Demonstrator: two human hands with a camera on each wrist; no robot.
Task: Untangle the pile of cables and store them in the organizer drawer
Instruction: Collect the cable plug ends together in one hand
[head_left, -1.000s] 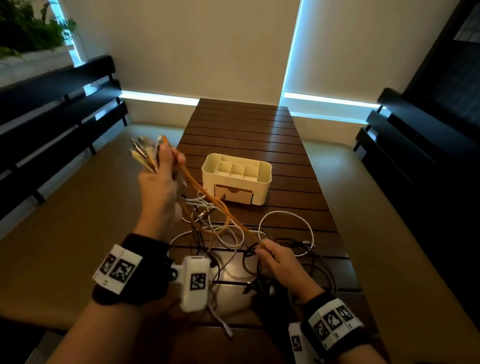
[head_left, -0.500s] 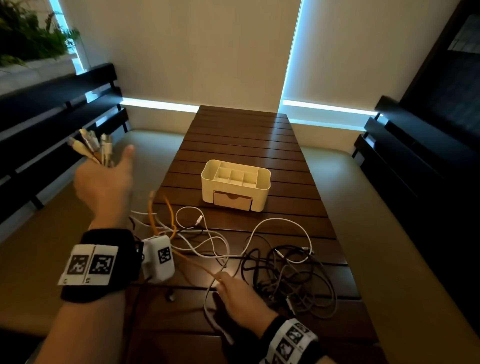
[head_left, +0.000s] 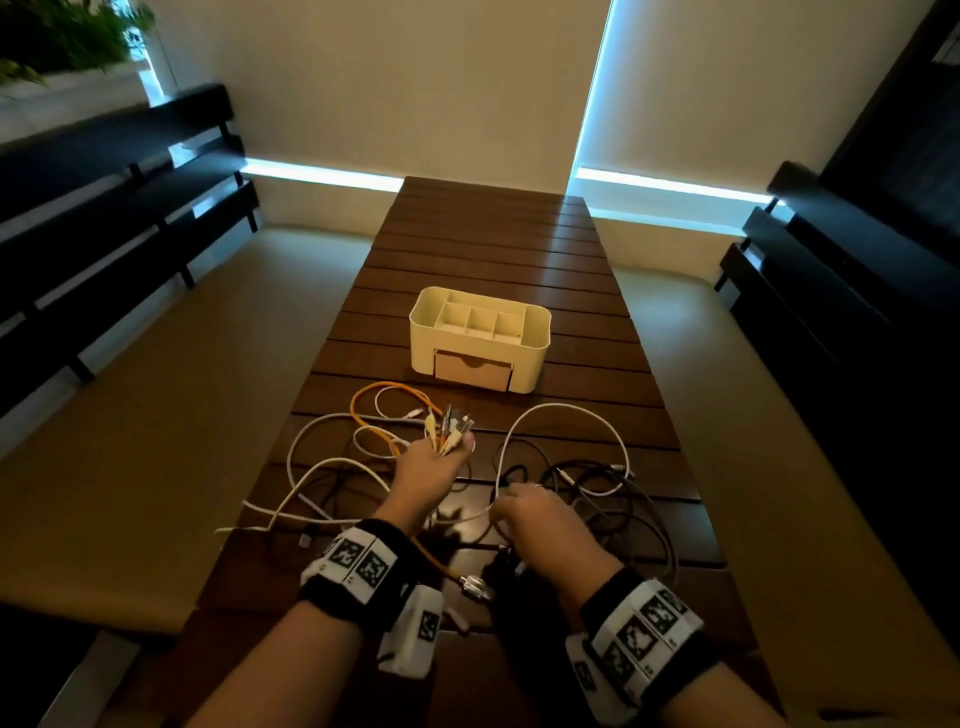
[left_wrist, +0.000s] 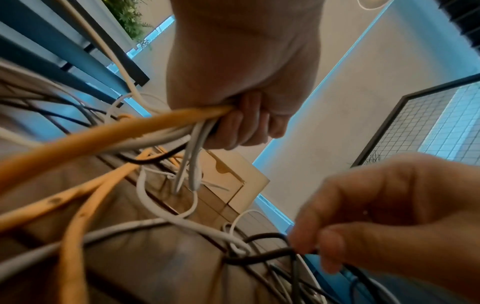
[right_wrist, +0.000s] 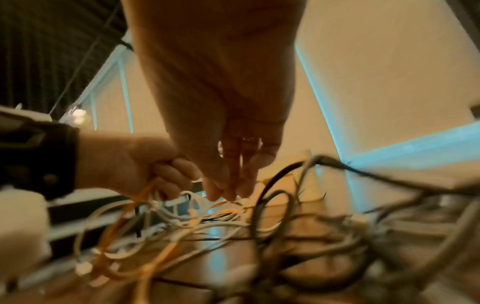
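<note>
Cables (head_left: 582, 483) sprawled in a tangle across near half of slatted wooden table (head_left: 488, 244); white, black, orange strands mixed. Left hand (head_left: 428, 470) fisted around a bunch of cable ends, orange cable (left_wrist: 109, 133) and white ones among them, plugs poking out toward far side. Right hand (head_left: 540, 519) just right of it, fingertips (left_wrist: 332, 244) pinching a black cable (left_wrist: 262, 255). Organizer (head_left: 480, 338) beyond the tangle, drawer (head_left: 472, 370) closed, facing near.

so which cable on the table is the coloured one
The orange cable, looping beside the organizer and running into the left hand; every other cable is white, grey or black.
</note>
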